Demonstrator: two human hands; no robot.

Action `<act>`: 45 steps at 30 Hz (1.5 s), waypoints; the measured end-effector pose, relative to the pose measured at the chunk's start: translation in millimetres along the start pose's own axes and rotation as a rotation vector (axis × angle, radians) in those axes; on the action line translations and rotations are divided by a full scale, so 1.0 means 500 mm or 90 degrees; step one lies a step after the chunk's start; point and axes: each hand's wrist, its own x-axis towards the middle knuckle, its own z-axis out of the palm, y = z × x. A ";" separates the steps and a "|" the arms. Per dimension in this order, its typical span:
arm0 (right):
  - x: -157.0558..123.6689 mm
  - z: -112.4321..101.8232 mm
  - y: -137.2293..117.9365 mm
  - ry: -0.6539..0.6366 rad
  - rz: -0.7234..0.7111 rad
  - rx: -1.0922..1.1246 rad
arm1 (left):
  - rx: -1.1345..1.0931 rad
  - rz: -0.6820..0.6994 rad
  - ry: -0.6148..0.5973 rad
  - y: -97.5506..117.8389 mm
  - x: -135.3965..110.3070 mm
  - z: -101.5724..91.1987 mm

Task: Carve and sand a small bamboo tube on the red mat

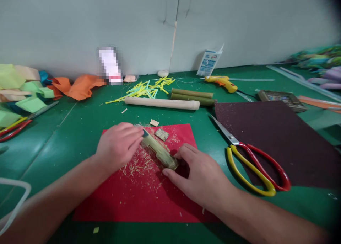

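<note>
A pale green bamboo piece (160, 150) with a stepped notch cut along its side lies slantwise over a red sheet (119, 205). My right hand (198, 173) pinches its near end between thumb and fingers. At the far end, my left hand (119, 144) is closed, its fingers pressed together over the bamboo; a small dark patch shows beside the fingertips, and I cannot tell what it is. Fine wood shavings (141, 164) are scattered across the sheet. Just beyond the bamboo are a small speckled grey square (162, 134) and a pale wood chip (154, 122).
Red-and-yellow-handled scissors (239, 144) lie at right, partly over a dark brown sheet (266, 130). Behind are a pale wooden stick (162, 103), green bamboo tubes (194, 100), yellow straw pieces (142, 90) and a yellow glue gun (223, 83). Other scissors (23, 125) and crumpled orange paper (82, 86) sit left.
</note>
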 end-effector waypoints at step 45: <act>0.004 0.002 0.002 -0.003 0.030 0.026 | -0.065 0.001 -0.027 0.035 0.004 -0.003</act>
